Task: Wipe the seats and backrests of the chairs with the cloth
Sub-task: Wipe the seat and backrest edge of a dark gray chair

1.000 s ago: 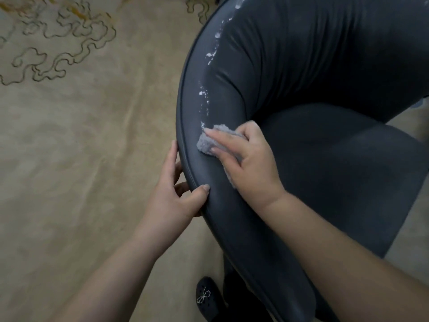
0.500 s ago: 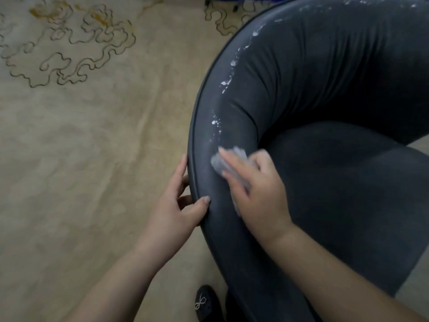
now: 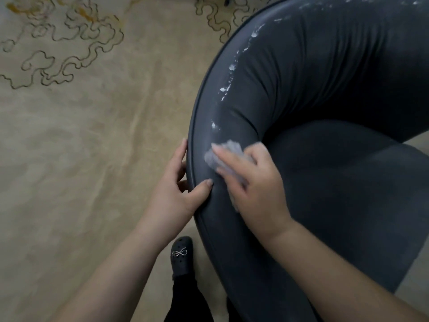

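beige carpet (image 3: 92,159) with swirly lines is lying under a dark grey chair (image 3: 325,182). right hand (image 3: 253,184) is pressing a grey cloth (image 3: 228,151) on the backrest with flat fingers, just below white spots (image 3: 228,86). left hand (image 3: 176,196) is gripping the chair's edge.

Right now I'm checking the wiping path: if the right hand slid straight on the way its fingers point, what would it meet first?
Probably the white smear on the dark chair's backrest, just beyond the right hand.
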Motion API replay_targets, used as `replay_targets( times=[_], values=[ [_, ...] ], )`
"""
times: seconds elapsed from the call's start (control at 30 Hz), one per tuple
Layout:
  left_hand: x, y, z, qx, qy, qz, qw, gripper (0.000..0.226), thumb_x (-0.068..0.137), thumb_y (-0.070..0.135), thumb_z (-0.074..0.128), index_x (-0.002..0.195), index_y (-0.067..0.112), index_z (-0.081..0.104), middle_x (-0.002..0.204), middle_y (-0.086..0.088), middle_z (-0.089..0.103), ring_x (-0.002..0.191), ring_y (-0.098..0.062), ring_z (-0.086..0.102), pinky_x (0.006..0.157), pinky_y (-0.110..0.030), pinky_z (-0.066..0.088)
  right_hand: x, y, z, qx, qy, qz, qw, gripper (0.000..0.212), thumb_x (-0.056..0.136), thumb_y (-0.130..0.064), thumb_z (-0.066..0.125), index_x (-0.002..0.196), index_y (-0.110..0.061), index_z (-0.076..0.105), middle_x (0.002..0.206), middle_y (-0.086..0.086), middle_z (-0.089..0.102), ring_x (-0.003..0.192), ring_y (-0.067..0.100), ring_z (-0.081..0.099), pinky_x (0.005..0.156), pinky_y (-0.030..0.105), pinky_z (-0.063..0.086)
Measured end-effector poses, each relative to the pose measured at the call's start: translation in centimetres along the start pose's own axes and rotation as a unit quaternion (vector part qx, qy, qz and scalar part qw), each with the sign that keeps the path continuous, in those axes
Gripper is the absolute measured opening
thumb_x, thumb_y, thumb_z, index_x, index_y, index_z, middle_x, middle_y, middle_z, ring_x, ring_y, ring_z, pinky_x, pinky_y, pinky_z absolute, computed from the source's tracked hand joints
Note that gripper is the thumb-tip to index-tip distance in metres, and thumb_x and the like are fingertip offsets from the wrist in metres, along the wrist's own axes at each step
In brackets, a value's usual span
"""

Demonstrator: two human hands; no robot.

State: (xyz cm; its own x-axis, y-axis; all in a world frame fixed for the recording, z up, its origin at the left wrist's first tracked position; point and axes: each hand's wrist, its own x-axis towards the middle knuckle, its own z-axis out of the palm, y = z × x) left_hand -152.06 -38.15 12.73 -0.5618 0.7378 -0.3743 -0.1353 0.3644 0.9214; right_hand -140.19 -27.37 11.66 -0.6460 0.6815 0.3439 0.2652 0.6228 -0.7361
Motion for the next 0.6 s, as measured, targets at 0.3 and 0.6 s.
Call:
replay_targets(
  times=[0.3, 0.6],
  values=[
    [4.6, 1.8, -1.9, 0.027, -0.05, 0.026, 0.998, 0.074, 0.09, 0.009, 0.066, 0.133, 0.06, 0.033, 0.103, 0.037, 0.064, 0.088, -0.005, 0.071, 0.063, -0.017, 0.054, 7.4, 1.0, 2.0, -0.039, 0.048, 0.062, 0.996, 0.033, 0.088, -0.02, 0.066, 0.121, -0.021, 0.066, 0.087, 0.01, 0.042, 0.078, 0.025, 0.05, 0.078, 0.039, 0.049],
    [8.5, 3.1, -3.9, 0.058, -0.153, 0.044, 0.986, 0.081, 0.087, 0.009, 0.069, 0.146, 0.05, 0.031, 0.125, 0.022, 0.062, 0.091, -0.01, 0.071, 0.071, -0.026, 0.058, 4.4, -0.5, 2.0, -0.083, 0.077, 0.096, 0.989, 0.034, 0.088, -0.021, 0.066, 0.122, -0.019, 0.066, 0.085, 0.004, 0.041, 0.073, 0.015, 0.046, 0.069, 0.024, 0.045]
  ],
)
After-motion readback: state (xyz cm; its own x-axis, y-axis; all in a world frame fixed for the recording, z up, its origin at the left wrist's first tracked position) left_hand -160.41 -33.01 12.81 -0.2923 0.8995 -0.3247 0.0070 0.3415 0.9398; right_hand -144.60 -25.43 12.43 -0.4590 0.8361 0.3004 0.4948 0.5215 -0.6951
